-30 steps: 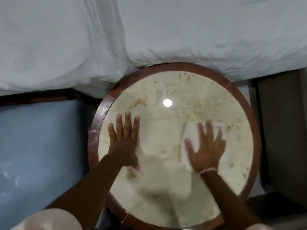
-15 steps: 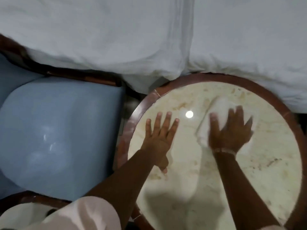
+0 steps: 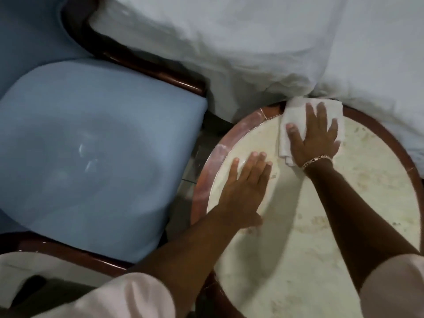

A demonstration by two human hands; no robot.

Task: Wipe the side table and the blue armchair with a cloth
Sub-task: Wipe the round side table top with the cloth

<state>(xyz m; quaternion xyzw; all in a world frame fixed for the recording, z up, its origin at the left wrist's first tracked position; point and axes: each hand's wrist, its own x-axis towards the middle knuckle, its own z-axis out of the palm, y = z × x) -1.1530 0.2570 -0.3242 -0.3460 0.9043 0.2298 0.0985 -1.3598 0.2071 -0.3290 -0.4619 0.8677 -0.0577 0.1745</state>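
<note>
Since half a second ago, the right hand has slid the cloth from the middle of the stone top to the far rim of the side table, while the left hand has stayed planted on the near-left part of the top; the view has also swung left, bringing more of the blue armchair into frame.

Going from left to right: the blue armchair is occupying the left half of the view, its seat cushion lying bare inside a dark wooden frame, just beside the table but apart from it. A pale sleeve is covering the left upper arm at the bottom edge. The left forearm is reaching up and to the right across the table rim. The left hand is lying flat, palm down, fingers extended and close together, holding nothing and pressing on the stone surface near the reddish wooden rim.

The right forearm is reaching up and to the left from the lower right corner, with a gold bracelet on the wrist. The right hand is spread wide, palm down, pressing the folded white cloth against the far edge of the table. White bedding is hanging directly behind that edge, touching the cloth and overlapping the far rim.
</note>
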